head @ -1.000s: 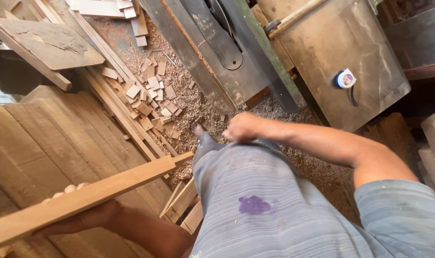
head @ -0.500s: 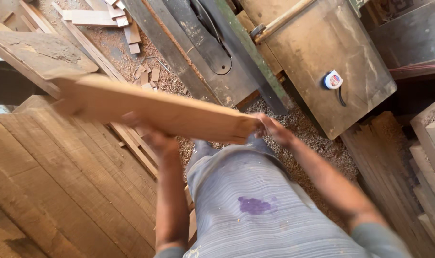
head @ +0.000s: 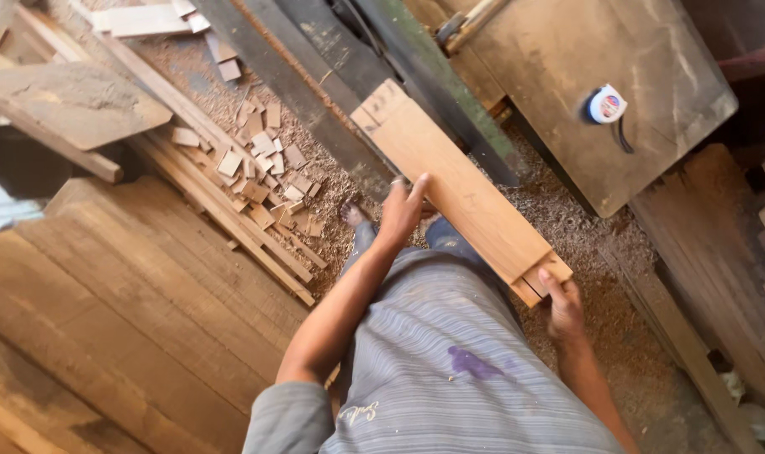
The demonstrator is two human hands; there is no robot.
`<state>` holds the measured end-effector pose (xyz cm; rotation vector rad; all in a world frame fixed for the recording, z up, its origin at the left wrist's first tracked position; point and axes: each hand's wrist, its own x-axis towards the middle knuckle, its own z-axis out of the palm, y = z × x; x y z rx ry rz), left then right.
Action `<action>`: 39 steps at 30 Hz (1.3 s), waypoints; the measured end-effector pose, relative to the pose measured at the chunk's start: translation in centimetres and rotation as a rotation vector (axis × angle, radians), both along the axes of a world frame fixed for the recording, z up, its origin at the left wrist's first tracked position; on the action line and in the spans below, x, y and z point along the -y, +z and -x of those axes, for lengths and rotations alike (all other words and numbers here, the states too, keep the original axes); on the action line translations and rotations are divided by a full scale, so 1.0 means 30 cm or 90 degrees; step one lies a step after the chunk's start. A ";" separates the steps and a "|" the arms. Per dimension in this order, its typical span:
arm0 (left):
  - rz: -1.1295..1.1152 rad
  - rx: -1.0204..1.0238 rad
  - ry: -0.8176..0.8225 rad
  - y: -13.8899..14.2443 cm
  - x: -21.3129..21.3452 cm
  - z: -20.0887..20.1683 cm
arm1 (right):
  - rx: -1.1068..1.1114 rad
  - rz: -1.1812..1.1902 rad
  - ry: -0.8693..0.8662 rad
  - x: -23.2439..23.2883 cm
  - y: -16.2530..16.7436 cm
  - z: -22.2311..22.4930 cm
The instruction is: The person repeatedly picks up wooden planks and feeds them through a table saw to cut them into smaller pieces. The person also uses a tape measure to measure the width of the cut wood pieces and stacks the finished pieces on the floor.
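Sawdust and wood chips cover the floor point(head: 567, 227) of a woodworking shop, seen from above over a striped grey shirt point(head: 450, 361) with a purple stain. One light-coloured board point(head: 458, 189), flat, smooth and rectangular, lies slantwise in front of the person, its far end resting on the dark metal saw bench point(head: 332, 92) and its near end down by the waist. At that near end a second, thinner layer of wood shows beneath it, though whether that is a separate board cannot be told. The left hand point(head: 402, 210) lies flat on the board's left edge about midway along, fingers straight and close together, a ring on one of them. The right hand point(head: 563, 307) clasps the near end, its thumb on the end grain and the fingers curled underneath. A scatter of small square offcuts point(head: 265, 168) lies to the left, beside long thin strips point(head: 231, 223) and wide stacked planks point(head: 105, 319). One round tape measure point(head: 606, 105) sits on a worn wooden tabletop point(head: 567, 50) to the right.
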<state>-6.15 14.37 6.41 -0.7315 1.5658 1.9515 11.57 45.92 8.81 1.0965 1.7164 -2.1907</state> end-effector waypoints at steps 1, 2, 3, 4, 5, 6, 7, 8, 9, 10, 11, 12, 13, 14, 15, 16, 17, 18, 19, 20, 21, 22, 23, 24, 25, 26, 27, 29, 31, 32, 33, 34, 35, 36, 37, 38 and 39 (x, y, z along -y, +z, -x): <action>0.031 -0.028 0.026 0.010 0.007 -0.005 | -0.015 -0.009 -0.007 0.027 -0.001 0.010; 0.061 -0.058 0.053 0.021 0.010 -0.006 | -0.031 -0.017 -0.013 0.049 0.004 0.025; 0.053 -0.078 0.042 0.030 0.012 -0.006 | -0.036 -0.001 -0.036 0.069 0.013 0.041; 0.045 -0.095 0.033 0.037 0.010 -0.004 | -0.037 0.015 -0.057 0.084 0.026 0.056; 0.037 -0.112 0.027 0.039 0.007 0.000 | -0.041 0.031 -0.076 0.093 0.042 0.071; 0.067 -0.121 0.008 0.039 0.001 0.007 | -0.044 0.045 -0.074 0.097 0.060 0.085; 0.098 -0.128 -0.009 0.036 -0.007 0.016 | -0.047 0.059 -0.070 0.098 0.076 0.096; 0.128 -0.137 -0.026 0.029 -0.014 0.026 | -0.050 0.073 -0.066 0.098 0.087 0.107; 0.111 -0.136 -0.016 0.022 -0.017 0.034 | -0.018 0.057 -0.039 0.096 0.096 0.116; 0.093 -0.133 -0.004 0.015 -0.020 0.041 | 0.016 0.040 -0.009 0.091 0.102 0.121; 0.078 -0.129 0.008 0.008 -0.018 0.049 | 0.050 0.026 0.021 0.088 0.103 0.129; 0.070 -0.134 0.018 0.002 -0.013 0.055 | 0.060 0.022 0.028 0.087 0.100 0.136; 0.060 -0.135 0.027 -0.001 -0.009 0.063 | 0.072 0.015 0.034 0.086 0.097 0.143; 0.049 -0.138 0.038 -0.003 -0.002 0.070 | 0.083 0.007 0.041 0.087 0.093 0.152; 0.058 -0.130 0.047 -0.002 0.004 0.079 | 0.090 0.006 0.044 0.090 0.089 0.162; 0.067 -0.122 0.054 0.000 0.011 0.088 | 0.098 0.006 0.046 0.095 0.087 0.172; 0.077 -0.116 0.061 0.003 0.017 0.098 | 0.104 0.006 0.047 0.102 0.087 0.183; 0.072 -0.123 0.063 0.006 0.023 0.110 | 0.105 0.019 0.040 0.112 0.089 0.195; 0.066 -0.129 0.066 0.010 0.028 0.119 | 0.106 0.032 0.033 0.121 0.095 0.206; 0.060 -0.131 0.067 0.014 0.033 0.127 | 0.111 0.044 0.026 0.132 0.103 0.216; 0.066 -0.121 0.067 0.016 0.039 0.136 | 0.101 0.057 0.025 0.144 0.111 0.226; 0.071 -0.111 0.067 0.017 0.046 0.145 | 0.090 0.070 0.025 0.156 0.120 0.237; 0.075 -0.101 0.067 0.018 0.050 0.151 | 0.080 0.082 0.026 0.166 0.130 0.244; 0.077 -0.104 0.063 0.019 0.056 0.156 | 0.086 0.072 0.022 0.175 0.140 0.252; 0.079 -0.110 0.060 0.018 0.061 0.163 | 0.089 0.063 0.018 0.184 0.148 0.262; 0.083 -0.115 0.056 0.018 0.066 0.168 | 0.092 0.055 0.014 0.193 0.154 0.270; 0.080 -0.113 0.057 0.018 0.071 0.172 | 0.100 0.044 0.022 0.199 0.160 0.279; 0.074 -0.109 0.055 0.019 0.078 0.180 | 0.118 0.020 0.035 0.210 0.170 0.292; 0.045 -0.103 0.061 0.024 0.084 0.185 | 0.121 0.005 0.033 0.217 0.175 0.299; 0.031 -0.101 0.063 0.027 0.088 0.188 | 0.122 -0.001 0.031 0.220 0.173 0.301; 0.041 -0.103 0.059 0.031 0.090 0.190 | 0.131 -0.004 0.030 0.219 0.171 0.300; 0.052 -0.104 0.055 0.034 0.093 0.191 | 0.140 -0.006 0.029 0.217 0.164 0.299; 0.064 -0.107 0.050 0.037 0.096 0.194 | 0.148 -0.008 0.028 0.214 0.153 0.298; 0.052 -0.115 0.055 0.039 0.098 0.195 | 0.119 0.006 0.035 0.209 0.138 0.295; 0.040 -0.123 0.061 0.038 0.100 0.197 | 0.091 0.019 0.043 0.202 0.119 0.292; 0.027 -0.130 0.067 0.036 0.099 0.195 | 0.063 0.031 0.051 0.189 0.099 0.285; 0.057 -0.114 0.050 0.032 0.097 0.193 | 0.070 0.013 0.067 0.172 0.079 0.277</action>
